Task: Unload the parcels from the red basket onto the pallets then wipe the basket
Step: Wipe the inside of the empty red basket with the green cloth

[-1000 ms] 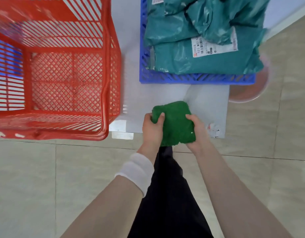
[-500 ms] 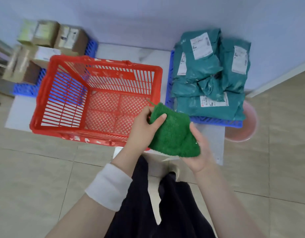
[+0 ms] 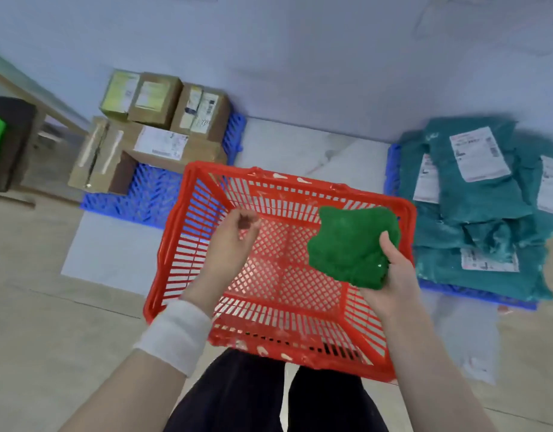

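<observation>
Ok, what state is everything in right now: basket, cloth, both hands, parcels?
basket: upright, no parcels inside.
cloth: bunched up, held over the basket.
right hand: grips the cloth.
left hand: over the basket, fingers loosely curled, holding nothing.
boxes: stacked on the left pallet.
bags: piled on the right pallet.
</observation>
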Demonstrator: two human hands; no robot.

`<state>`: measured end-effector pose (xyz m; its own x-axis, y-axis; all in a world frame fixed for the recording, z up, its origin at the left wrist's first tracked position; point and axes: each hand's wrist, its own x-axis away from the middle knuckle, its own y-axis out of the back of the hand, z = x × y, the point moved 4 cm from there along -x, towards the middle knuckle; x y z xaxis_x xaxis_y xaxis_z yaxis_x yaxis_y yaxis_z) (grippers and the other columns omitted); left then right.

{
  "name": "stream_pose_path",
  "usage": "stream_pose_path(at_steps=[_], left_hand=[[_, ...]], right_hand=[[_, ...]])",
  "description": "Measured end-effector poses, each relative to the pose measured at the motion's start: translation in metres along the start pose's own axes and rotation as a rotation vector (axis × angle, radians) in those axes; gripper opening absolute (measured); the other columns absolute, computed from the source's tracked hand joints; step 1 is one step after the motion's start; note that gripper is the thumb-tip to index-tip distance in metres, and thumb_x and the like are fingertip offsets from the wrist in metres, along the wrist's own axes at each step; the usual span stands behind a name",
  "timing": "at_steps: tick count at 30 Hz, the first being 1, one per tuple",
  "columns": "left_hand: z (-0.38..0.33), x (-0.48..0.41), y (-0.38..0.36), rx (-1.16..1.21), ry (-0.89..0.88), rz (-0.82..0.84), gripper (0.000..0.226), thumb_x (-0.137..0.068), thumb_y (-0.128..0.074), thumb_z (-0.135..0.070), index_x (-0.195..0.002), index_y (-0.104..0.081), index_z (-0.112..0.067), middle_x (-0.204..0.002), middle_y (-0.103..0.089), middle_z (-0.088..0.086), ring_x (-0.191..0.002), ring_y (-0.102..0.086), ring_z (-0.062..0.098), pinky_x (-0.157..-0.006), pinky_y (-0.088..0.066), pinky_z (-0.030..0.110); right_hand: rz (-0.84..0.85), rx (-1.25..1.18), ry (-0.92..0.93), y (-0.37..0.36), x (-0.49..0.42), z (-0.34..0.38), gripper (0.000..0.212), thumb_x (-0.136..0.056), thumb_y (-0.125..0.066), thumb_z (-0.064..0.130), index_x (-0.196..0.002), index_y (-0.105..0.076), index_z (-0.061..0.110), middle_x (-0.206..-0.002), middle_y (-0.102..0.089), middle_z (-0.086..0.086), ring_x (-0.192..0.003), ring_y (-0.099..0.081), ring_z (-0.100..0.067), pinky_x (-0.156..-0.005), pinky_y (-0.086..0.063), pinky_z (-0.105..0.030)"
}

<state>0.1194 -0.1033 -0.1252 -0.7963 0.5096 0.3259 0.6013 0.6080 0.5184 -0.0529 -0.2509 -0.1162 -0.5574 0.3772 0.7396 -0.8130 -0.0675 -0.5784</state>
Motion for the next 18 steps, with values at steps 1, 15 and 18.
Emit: stream_pose_path(at_steps=[1,15,18], left_hand=[[-0.001,-0.018,0.01,-0.047,-0.041,-0.027,0.014,-0.088,-0.056,-0.008,-0.101,-0.058,-0.003,-0.098,-0.062,0.007,-0.089,-0.056,0.015,-0.079,-0.039,0.016],[0.028,-0.167,0.003,-0.762,-0.396,-0.222,0.04,-0.095,-0.027,-0.033,-0.08,-0.06,-0.016,-0.072,-0.064,0.011,-0.069,-0.058,0.032,-0.054,-0.035,0.039],[0.022,-0.161,0.001,-0.781,-0.419,-0.275,0.04,-0.092,-0.027,-0.032,-0.072,-0.055,-0.011,-0.065,-0.058,0.014,-0.06,-0.054,0.034,-0.051,-0.021,0.033]], right_hand=[[0.024,0.015,0.063,-0.014,-0.009,0.008,0.036,-0.096,-0.036,0.03,-0.099,-0.068,0.013,-0.093,-0.075,-0.006,-0.084,-0.071,-0.022,-0.062,-0.059,-0.042],[0.429,2.007,0.722,-0.108,-0.156,-0.019,0.057,-0.086,-0.046,0.053,-0.134,-0.045,0.022,-0.137,-0.049,-0.001,-0.125,-0.045,-0.016,-0.104,-0.032,-0.03],[0.38,2.026,0.74,-0.114,-0.171,-0.007,0.049,-0.088,-0.046,0.05,-0.128,-0.051,0.022,-0.126,-0.056,0.0,-0.115,-0.052,-0.018,-0.095,-0.043,-0.036]])
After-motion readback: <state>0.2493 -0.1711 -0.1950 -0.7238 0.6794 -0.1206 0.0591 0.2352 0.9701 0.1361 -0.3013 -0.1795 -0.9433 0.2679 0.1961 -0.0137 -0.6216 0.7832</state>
